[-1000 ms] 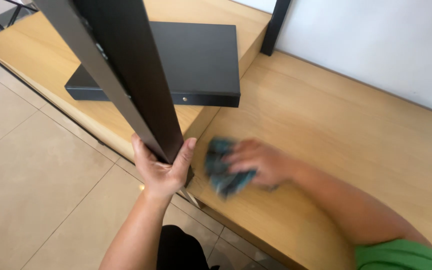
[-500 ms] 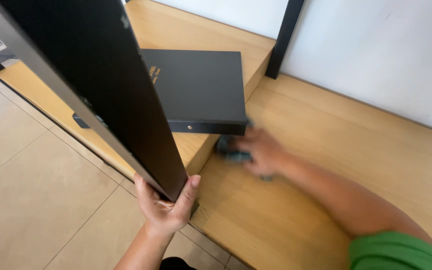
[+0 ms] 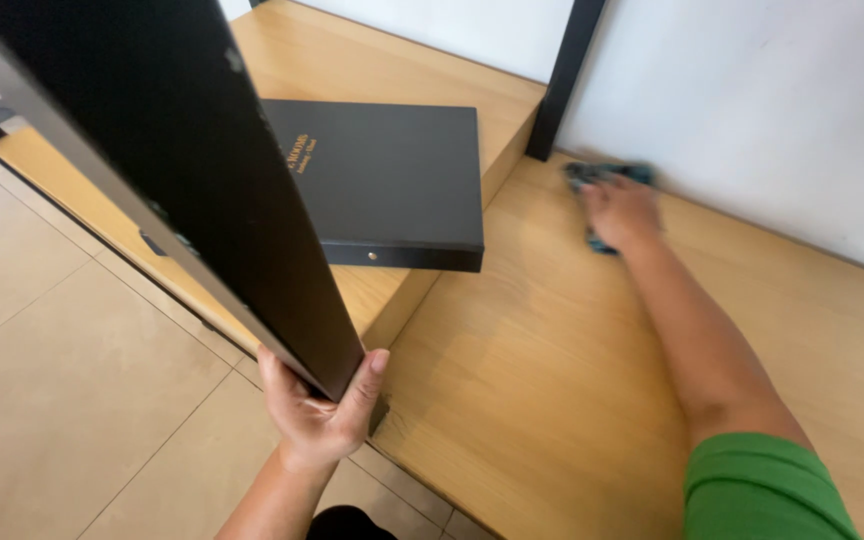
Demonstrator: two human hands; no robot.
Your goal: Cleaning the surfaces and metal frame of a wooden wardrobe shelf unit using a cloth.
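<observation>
My left hand [image 3: 320, 412] grips the lower corner of a large black panel [image 3: 162, 160] that tilts up and away to the upper left. My right hand [image 3: 620, 208] reaches far across the low wooden platform [image 3: 552, 360], pressing a dark teal cloth [image 3: 602, 180] flat against the wood close to the white wall. The cloth shows around the fingers, partly hidden under the palm. My right arm has a green sleeve [image 3: 767, 490].
A flat black box [image 3: 392, 180] with gold lettering lies on a raised wooden step [image 3: 372, 60] to the left of the cloth. A black upright post [image 3: 564, 75] stands against the wall. Beige tiled floor [image 3: 62, 400] lies at lower left.
My right hand has slid the cloth from the near edge of the platform away to the far side by the wall. The left hand keeps its hold on the panel.
</observation>
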